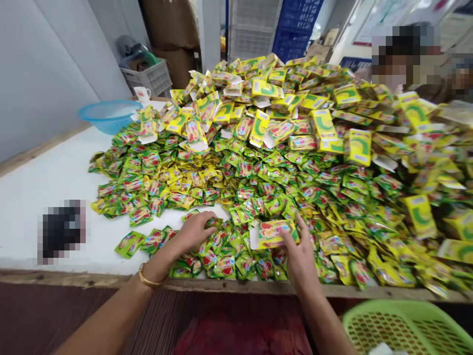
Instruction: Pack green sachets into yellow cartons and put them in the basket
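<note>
The right hand (301, 254) is holding a small yellow box (275, 233) near the front edge of the table (25, 241), over the green sachets (223, 264). Its thumb and fingers are closing on the box's right end; a white flap is standing open at the left end. The left hand (195, 234) is reaching palm-down onto the sachets, left of the box and apart from it. Its fingers are curling, moderately spread; whether they are gripping a sachet cannot be told, the tips being partly lost among the packets.

Around both hands the sachets are lying close, running nearly to the wooden front edge (236, 286), so little bare surface is showing there. Yellow sachets (388, 271) are spreading to the right along that edge. Behind, a heap of yellow boxes (268, 89) is rising above the sachets, several with flaps open.

Open room is showing at the left, where the white tabletop is lying bare around a dark pixelated item, probably some small object. A blue basin (111, 116) is standing at the far left edge of the pile, with a white cup (142, 93) just behind it. Below the table edge, at the right, a green basket (391, 328) is sitting. A gold bracelet (149, 277) is circling the left wrist.
</note>
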The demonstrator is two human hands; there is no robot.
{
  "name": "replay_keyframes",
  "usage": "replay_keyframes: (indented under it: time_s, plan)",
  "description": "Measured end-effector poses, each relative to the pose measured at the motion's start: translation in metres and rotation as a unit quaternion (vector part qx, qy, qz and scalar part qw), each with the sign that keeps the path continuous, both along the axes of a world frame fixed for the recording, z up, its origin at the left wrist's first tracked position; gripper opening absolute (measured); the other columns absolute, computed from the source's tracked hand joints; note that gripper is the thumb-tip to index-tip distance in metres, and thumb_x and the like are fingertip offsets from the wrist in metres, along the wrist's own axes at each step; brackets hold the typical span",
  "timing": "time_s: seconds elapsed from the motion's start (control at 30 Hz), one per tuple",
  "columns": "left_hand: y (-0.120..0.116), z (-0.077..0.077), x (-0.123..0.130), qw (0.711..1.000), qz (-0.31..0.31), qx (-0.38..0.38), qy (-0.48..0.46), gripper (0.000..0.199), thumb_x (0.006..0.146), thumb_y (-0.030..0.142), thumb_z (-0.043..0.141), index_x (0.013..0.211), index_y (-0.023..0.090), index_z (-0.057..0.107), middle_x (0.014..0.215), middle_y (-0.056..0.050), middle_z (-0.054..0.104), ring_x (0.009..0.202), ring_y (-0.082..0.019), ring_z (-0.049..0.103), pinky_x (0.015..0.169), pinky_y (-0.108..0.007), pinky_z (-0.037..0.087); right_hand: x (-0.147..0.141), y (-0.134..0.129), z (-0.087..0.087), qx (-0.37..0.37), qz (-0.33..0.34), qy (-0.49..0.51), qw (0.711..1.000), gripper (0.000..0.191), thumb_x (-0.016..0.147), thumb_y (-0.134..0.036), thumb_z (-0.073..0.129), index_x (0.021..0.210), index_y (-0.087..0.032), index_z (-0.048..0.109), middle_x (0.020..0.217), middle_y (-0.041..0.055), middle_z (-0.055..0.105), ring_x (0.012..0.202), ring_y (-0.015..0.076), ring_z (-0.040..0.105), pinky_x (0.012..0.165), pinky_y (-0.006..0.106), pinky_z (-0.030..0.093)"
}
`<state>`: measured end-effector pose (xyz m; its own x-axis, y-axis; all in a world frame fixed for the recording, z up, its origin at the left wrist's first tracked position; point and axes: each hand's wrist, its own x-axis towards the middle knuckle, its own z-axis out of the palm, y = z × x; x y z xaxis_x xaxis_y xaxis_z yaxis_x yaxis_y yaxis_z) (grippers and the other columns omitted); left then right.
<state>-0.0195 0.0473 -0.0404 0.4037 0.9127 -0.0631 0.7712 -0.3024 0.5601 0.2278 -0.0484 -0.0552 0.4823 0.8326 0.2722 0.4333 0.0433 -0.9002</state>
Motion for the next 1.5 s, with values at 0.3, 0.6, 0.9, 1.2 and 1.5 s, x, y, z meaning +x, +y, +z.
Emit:
replay_keyframes:
  time_s: [0.3,0.6,0.9,1.2,1.5]
  plan:
    - [-0.025,0.024,0.019,0.962,0.119,-0.107,-0.220,0.048,0.070,0.054,0.057,0.093,0.012,0.063,0.087,-0.005,0.070,0.085,-0.024,0.061,0.077,-0.033,0.050,0.021,-0.065,-0.001,-0.049,0.042,-0.391,0.918,0.067,0.081,-0.058,0.055,0.136,-0.022,0.039,0.139,0.0148,0.040,0.127,0.0307,0.038,0.098,0.050,0.037]
    - [-0.066,0.008,0.078,0.881,0.130,-0.192,-0.412,0.035,0.079,0.036,0.055,0.103,0.012,0.059,0.097,-0.009,0.070,0.088,-0.022,0.064,0.082,-0.034,0.051,0.004,-0.042,0.012,-0.056,0.184,-0.574,0.796,0.063,0.085,-0.033,0.058,0.141,-0.021,0.032,0.110,0.0083,0.059,0.097,0.0224,0.053,0.085,0.038,0.038]
    - [-0.057,-0.003,0.094,0.929,0.197,0.004,-0.313,0.022,0.084,0.021,0.048,0.106,0.018,0.054,0.108,-0.008,0.065,0.100,-0.020,0.059,0.094,-0.034,0.044,-0.022,-0.029,-0.003,-0.038,0.125,-0.554,0.822,0.063,0.082,-0.029,0.053,0.142,-0.023,0.034,0.108,0.0116,0.057,0.093,0.0257,0.053,0.077,0.038,0.040]
    - [-0.055,0.006,0.109,0.919,0.185,0.052,-0.343,0.028,0.090,0.024,0.039,0.114,0.019,0.051,0.120,-0.008,0.060,0.114,-0.018,0.053,0.102,-0.034,0.038,-0.035,-0.021,-0.007,-0.001,0.103,-0.408,0.907,0.068,0.082,-0.030,0.050,0.144,-0.019,0.025,0.101,0.0094,0.056,0.087,0.0230,0.057,0.073,0.035,0.050]
    - [-0.043,0.040,0.082,0.964,0.064,-0.009,-0.260,0.035,0.074,0.018,0.058,0.109,0.020,0.062,0.114,-0.004,0.067,0.104,-0.021,0.060,0.097,-0.035,0.044,-0.027,-0.017,0.007,0.032,0.103,-0.438,0.892,0.066,0.085,-0.030,0.049,0.145,-0.018,0.024,0.101,0.0110,0.057,0.089,0.0241,0.056,0.075,0.038,0.050]
